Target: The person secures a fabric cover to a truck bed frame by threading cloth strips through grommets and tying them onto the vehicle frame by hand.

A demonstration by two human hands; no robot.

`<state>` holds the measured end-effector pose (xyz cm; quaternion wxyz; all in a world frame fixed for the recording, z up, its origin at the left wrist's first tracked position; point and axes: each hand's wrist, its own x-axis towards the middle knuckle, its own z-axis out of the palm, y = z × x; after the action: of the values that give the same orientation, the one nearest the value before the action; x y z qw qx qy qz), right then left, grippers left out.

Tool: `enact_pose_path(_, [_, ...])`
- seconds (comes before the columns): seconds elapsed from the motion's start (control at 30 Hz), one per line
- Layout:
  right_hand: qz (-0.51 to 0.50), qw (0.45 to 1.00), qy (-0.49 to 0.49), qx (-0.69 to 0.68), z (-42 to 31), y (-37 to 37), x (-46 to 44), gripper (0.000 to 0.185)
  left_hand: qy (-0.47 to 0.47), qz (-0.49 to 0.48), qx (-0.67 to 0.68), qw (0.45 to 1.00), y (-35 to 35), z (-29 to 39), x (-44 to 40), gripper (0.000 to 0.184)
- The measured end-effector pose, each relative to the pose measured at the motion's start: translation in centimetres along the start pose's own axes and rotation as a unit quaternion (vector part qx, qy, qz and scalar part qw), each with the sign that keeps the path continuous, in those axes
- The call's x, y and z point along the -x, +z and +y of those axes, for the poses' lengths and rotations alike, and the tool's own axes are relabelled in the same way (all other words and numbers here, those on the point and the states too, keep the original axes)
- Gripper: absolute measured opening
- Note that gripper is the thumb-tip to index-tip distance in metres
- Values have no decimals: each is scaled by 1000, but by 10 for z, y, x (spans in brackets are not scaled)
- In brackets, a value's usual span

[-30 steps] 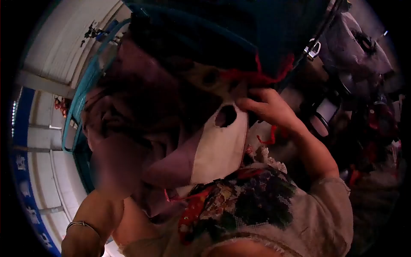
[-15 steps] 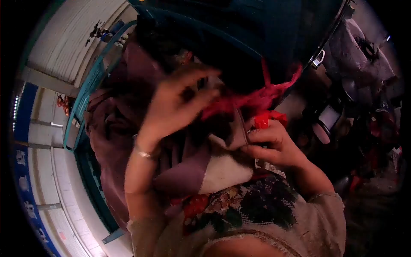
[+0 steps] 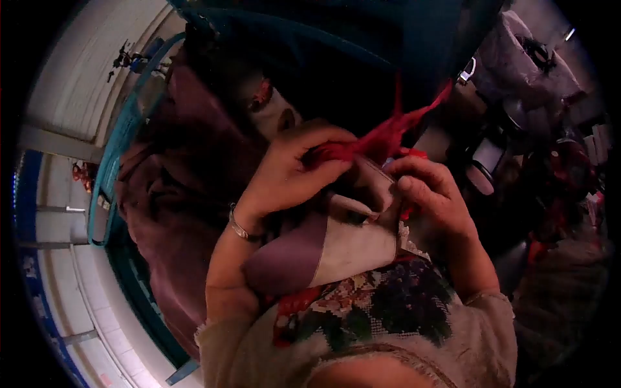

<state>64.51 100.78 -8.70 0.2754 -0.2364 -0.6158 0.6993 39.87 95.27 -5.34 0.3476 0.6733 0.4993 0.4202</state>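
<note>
My left hand (image 3: 294, 171), with a bracelet at its wrist, closes its fingers around a bundle of crumpled red fabric (image 3: 381, 137). Two thin strands of this fabric run up toward the dark opening above. My right hand (image 3: 432, 191) has its thumb and fingers pinched at the upper right edge of a sewn mauve-and-beige cloth piece (image 3: 356, 249), which lies against my body. A bright red patch (image 3: 414, 153) shows just behind the right fingers; its kind I cannot make out.
A large heap of mauve cloth (image 3: 168, 174) covers the left side, beside a turquoise metal frame (image 3: 107, 187). A dark teal panel (image 3: 336, 32) stands ahead. Pale plastic bags (image 3: 527, 61) and dim clutter, including a white cylindrical object (image 3: 486, 158), lie at the right.
My left hand, blurred and raised over the cloth before, has come down and right onto the red fabric. The right hand has shifted slightly up and right. The view has moved a little.
</note>
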Motion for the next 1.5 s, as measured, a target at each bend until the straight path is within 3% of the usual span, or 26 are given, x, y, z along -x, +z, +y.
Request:
enact_pose_path(0.1, [21,999,31,39,-16,-3,-2,26,50,13,-32,998,8,-1,-3,28])
enact_pose_path(0.13, [20,997,-34,59,-14,0,-8,27,35,22,-22,999,11,0,-3,27])
enact_pose_path(0.37, [36,999,-37,4,8,9,-13,29,-40,34,103,993,15,3,0,23])
enact_pose_path(0.47, [25,999,-32,-7,12,7,-9,30,3,22,103,994,16,1,2,18])
enact_pose_path(0.57, [15,1000,-3,4,14,1,-5,31,11,-9,94,995,10,0,4,18])
enact_pose_path(0.6, [42,998,16,-47,16,3,-5,31,10,-11,94,995,10,-1,3,18])
enact_pose_path(0.67, [69,992,37,-99,16,7,-8,31,-59,13,220,974,11,-2,0,17])
enact_pose_path(0.77, [110,983,74,-124,14,11,-18,31,-18,-1,143,990,10,-7,0,18])
enact_pose_path(0.83, [53,988,-25,-146,19,11,-26,27,18,8,116,993,11,-9,0,19])
enact_pose_path(0.97, [58,989,-37,-129,18,13,-40,21,84,7,71,994,8,-7,-2,24])
enact_pose_path(1.03, [92,990,-101,-44,21,14,-42,16,72,4,57,996,5,-4,-1,25])
enact_pose_path(1.2, [139,974,-163,-69,17,23,-39,19,6,54,92,994,4,16,3,31])
enact_pose_path(1.23, [162,969,-160,-92,17,23,-38,20,95,88,-33,991,2,19,2,32])
enact_pose_path(1.3, [162,966,-165,-118,10,21,-37,21,182,119,-157,963,4,20,3,33])
enact_pose_path(1.37, [163,961,-170,-145,6,27,-36,21,138,116,-187,966,11,21,7,32])
enact_pose_path(1.43, [159,962,-221,-33,9,30,-34,21,117,130,-134,975,22,15,3,31])
enact_pose_path(1.5, [153,963,-221,-30,8,31,-34,21,6,197,2,980,27,10,1,25])
